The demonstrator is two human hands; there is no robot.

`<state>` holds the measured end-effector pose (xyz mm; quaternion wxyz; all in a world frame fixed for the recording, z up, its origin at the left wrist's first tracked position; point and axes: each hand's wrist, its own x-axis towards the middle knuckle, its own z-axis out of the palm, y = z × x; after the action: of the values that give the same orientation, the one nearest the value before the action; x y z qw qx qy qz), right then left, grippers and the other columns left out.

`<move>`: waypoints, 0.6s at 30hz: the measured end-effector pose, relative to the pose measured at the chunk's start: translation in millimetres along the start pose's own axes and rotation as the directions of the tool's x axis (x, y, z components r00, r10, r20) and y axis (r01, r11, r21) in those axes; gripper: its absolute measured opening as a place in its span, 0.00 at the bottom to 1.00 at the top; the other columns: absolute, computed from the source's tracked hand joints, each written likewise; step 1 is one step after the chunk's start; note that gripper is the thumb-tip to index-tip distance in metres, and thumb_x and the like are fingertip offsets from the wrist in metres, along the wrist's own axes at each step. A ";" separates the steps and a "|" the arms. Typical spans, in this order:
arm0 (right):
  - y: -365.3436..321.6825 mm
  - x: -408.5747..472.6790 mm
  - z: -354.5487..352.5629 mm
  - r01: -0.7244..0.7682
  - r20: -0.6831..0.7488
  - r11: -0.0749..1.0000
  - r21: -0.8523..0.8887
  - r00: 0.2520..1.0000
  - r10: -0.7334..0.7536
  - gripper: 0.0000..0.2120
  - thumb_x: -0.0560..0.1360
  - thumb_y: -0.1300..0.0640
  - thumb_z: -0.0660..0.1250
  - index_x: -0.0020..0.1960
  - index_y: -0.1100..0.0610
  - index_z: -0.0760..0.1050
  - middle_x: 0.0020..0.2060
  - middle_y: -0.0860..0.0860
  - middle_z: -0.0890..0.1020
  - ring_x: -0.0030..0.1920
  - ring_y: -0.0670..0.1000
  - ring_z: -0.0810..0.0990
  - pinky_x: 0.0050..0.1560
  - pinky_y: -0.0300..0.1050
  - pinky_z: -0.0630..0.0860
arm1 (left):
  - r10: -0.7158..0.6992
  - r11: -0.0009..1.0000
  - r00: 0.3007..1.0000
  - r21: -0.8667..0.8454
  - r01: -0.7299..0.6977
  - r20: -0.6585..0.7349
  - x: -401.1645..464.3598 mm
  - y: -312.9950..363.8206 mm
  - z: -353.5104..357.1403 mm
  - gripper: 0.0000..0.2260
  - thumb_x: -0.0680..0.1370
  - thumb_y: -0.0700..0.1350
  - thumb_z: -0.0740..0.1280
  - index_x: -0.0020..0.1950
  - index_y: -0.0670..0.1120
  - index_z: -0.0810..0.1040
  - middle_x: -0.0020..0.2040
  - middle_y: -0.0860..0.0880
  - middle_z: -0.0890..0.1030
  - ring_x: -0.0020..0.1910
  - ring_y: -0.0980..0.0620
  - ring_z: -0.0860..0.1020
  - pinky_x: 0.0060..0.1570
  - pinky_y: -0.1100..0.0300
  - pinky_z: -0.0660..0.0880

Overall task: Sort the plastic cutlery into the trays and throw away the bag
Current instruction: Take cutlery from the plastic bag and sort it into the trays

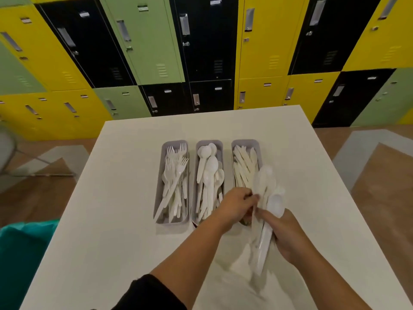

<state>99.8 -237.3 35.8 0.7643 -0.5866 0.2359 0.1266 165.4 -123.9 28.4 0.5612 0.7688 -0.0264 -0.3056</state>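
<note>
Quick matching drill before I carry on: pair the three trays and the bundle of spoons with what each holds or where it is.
Things:
1. left tray
2. middle tray
3. right tray
4. bundle of spoons

States:
A. holds knives
B. gripped in the right hand, the left hand pinching at it
C. holds forks
D. holds spoons

Pairs: 1-C, 2-D, 3-A, 4-B
</note>
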 end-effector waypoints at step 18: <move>16.4 8.4 14.9 0.040 -0.187 0.994 -0.105 0.981 -0.059 0.10 0.71 0.59 0.72 0.51 0.59 0.79 0.43 0.56 0.85 0.45 0.57 0.84 0.45 0.50 0.79 | -0.039 0.954 0.967 -0.297 -0.039 -0.253 -8.3 -10.4 3.9 0.14 0.75 0.41 0.70 0.31 0.39 0.72 0.25 0.49 0.71 0.26 0.55 0.69 0.29 0.64 0.68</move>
<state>102.4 -219.1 20.8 0.7107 -0.6394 0.2865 0.0629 153.6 -120.2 22.1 0.6699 0.7078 0.0928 -0.2042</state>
